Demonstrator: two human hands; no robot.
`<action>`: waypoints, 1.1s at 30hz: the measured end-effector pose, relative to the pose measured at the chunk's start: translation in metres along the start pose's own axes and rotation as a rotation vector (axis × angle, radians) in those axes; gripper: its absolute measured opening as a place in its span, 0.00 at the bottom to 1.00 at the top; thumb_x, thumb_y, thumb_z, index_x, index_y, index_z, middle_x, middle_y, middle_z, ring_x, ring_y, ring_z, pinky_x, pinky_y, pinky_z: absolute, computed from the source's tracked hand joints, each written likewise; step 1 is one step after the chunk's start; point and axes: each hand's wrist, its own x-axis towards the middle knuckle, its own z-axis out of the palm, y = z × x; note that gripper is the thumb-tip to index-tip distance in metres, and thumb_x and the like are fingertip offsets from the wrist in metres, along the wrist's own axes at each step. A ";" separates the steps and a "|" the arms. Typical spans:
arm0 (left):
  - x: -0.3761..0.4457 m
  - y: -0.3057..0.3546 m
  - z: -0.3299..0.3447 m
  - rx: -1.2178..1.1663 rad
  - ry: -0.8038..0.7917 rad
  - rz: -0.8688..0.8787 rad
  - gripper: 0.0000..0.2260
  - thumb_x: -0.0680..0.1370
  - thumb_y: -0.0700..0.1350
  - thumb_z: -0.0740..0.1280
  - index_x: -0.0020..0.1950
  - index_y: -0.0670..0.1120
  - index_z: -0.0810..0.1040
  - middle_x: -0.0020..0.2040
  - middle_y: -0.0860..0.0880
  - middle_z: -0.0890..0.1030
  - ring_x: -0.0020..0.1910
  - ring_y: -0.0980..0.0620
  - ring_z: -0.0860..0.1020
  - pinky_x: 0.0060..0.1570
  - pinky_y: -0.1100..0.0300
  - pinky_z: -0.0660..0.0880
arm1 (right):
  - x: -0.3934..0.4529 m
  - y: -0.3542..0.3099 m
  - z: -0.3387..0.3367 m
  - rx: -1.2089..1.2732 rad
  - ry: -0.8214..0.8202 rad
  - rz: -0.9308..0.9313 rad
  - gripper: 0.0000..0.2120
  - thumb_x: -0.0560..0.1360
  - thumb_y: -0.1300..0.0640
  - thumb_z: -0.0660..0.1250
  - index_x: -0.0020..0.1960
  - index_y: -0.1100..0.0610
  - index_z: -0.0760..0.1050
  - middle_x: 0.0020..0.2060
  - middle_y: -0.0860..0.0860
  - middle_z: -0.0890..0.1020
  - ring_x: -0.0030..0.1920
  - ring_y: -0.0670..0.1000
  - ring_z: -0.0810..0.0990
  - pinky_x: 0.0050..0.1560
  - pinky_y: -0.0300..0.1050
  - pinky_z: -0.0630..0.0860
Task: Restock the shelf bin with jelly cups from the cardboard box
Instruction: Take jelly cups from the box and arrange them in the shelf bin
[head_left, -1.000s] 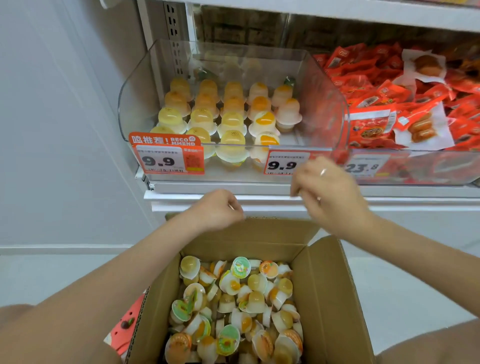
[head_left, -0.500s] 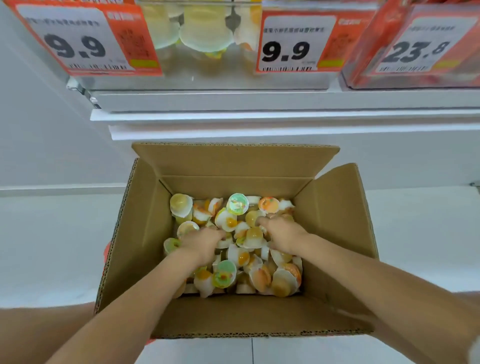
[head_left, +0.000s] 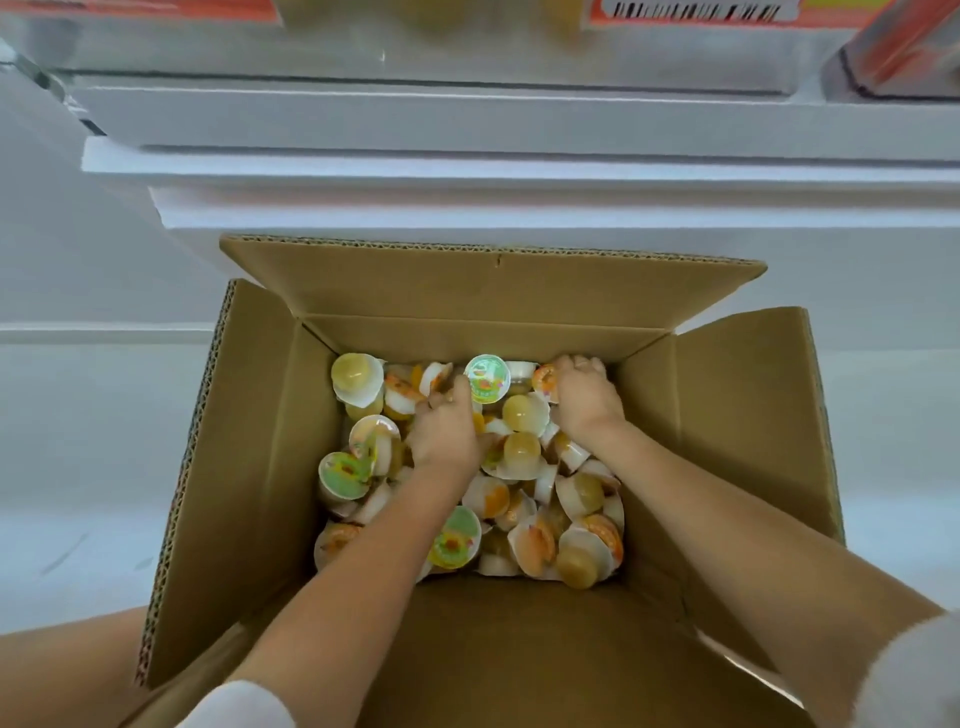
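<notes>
Head view: I have both hands down in the cardboard box (head_left: 249, 467), on the heap of jelly cups (head_left: 524, 447) that covers its floor. My left hand (head_left: 449, 434) lies palm-down mid-heap, fingers curled toward the far wall beside a green-lidded cup (head_left: 487, 378). My right hand (head_left: 584, 397) is in the far right corner, fingers bent over an orange-topped cup (head_left: 545, 382). I cannot tell whether either hand has closed on a cup. To do this well, I judge each hand should gather several loose cups without crushing the lids. The shelf (head_left: 519, 171) runs above the box's far edge; the bin's inside is out of frame.
</notes>
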 end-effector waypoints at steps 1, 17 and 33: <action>0.002 0.000 0.002 -0.052 0.007 -0.019 0.38 0.72 0.58 0.70 0.73 0.46 0.54 0.66 0.38 0.67 0.62 0.39 0.69 0.49 0.49 0.74 | 0.000 -0.001 0.002 -0.020 -0.001 -0.008 0.25 0.75 0.63 0.65 0.70 0.59 0.63 0.67 0.57 0.66 0.68 0.57 0.64 0.66 0.48 0.65; -0.011 -0.011 -0.003 -0.548 0.154 -0.058 0.29 0.70 0.44 0.71 0.71 0.49 0.67 0.61 0.41 0.74 0.54 0.42 0.76 0.47 0.57 0.71 | -0.001 0.007 0.020 0.283 0.028 0.080 0.26 0.70 0.50 0.71 0.65 0.49 0.66 0.60 0.53 0.74 0.62 0.58 0.65 0.62 0.50 0.65; -0.087 0.004 -0.157 -1.786 -0.548 -0.197 0.28 0.77 0.58 0.63 0.65 0.38 0.69 0.57 0.35 0.77 0.43 0.42 0.83 0.40 0.56 0.82 | -0.093 -0.019 -0.133 0.437 0.005 -0.446 0.30 0.65 0.59 0.77 0.57 0.56 0.59 0.40 0.52 0.76 0.39 0.52 0.76 0.37 0.47 0.72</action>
